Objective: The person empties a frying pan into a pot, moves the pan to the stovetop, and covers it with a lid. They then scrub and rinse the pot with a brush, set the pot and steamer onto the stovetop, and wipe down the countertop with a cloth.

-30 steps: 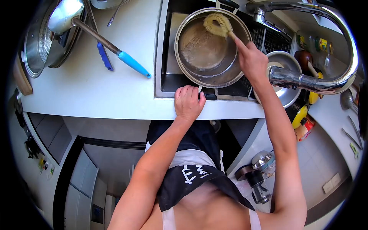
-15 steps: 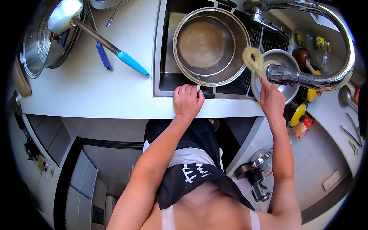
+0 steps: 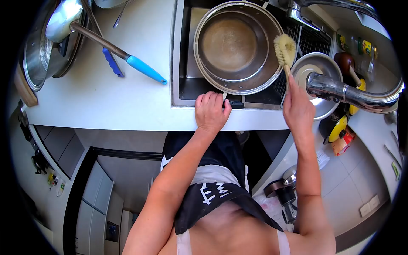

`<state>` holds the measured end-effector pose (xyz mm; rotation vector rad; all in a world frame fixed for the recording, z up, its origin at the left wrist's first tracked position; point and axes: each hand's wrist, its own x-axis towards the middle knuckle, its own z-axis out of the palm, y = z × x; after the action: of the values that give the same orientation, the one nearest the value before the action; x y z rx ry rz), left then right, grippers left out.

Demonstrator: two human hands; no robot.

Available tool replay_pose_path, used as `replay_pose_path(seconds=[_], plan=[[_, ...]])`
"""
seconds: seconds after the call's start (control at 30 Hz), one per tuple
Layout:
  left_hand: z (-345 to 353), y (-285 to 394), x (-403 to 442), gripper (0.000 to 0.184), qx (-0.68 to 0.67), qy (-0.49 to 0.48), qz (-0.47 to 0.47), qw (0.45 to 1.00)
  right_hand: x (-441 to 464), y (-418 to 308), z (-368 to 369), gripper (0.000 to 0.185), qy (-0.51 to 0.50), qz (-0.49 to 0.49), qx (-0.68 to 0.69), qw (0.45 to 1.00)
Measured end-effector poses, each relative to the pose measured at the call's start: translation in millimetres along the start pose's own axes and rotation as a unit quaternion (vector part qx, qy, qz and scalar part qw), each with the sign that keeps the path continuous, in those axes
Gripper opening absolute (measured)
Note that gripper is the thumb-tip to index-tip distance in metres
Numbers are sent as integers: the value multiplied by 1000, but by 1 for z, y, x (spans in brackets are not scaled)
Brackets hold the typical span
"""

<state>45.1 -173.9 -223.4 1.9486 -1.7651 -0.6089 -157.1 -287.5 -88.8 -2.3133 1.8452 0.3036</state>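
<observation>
1. Between four and five o'clock from the pot's centre (twelve o'clock points away from the person), the right hand (image 3: 298, 106) is closed around the handle of a brush (image 3: 285, 49).
2. At about half past six, the left hand (image 3: 212, 109) lies curled over the left part of the pot's near handle (image 3: 234, 104), thumb against it. The undersides of the fingers are hidden; whether they grip or merely rest cannot be told.
3. The bristled head stands at three o'clock, at the rim of the pot (image 3: 263, 76). Contact with the rim cannot be confirmed.
4. The pot sits upright in the sink (image 3: 190, 63), mouth open, base brownish.
5. Step in hand (judgement): scrubbing the pot, with the brush outside between strokes. Resuming would call for lifting the head clear of the rim and moving it toward nine o'clock, while the left hand steadies the handle.
6. At four o'clock, beside the pot, stands a steel bowl (image 3: 327, 63), with the tap (image 3: 340, 90) reaching over it. At nine o'clock, a blue-handled ladle (image 3: 114, 52) extends over the counter (image 3: 140, 102).
7. Difference: one second earlier, the brush head was inside the pot, toward one o'clock; half a second earlier, it was outside, between three and four o'clock. It is now at three. The left hand's placement is unchanged.
</observation>
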Motion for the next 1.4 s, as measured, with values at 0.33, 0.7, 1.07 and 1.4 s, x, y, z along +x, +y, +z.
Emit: replay_pose_path(seconds=[0.33,0.7,1.07,1.4], plan=[[-2,1,-4,21,3,0,3,1000,96,18,63,36,-29,-91,-39,995],[-2,-2,1,19,-18,-7,-12,1000,111,-57,141,37,-108,26,396,911],[-1,-3,3,19,-22,4,-5,1000,84,-73,78,29,-319,-99,183,925],[-2,1,0,20,-18,-11,-7,1000,70,-47,105,25,-16,460,806,372]])
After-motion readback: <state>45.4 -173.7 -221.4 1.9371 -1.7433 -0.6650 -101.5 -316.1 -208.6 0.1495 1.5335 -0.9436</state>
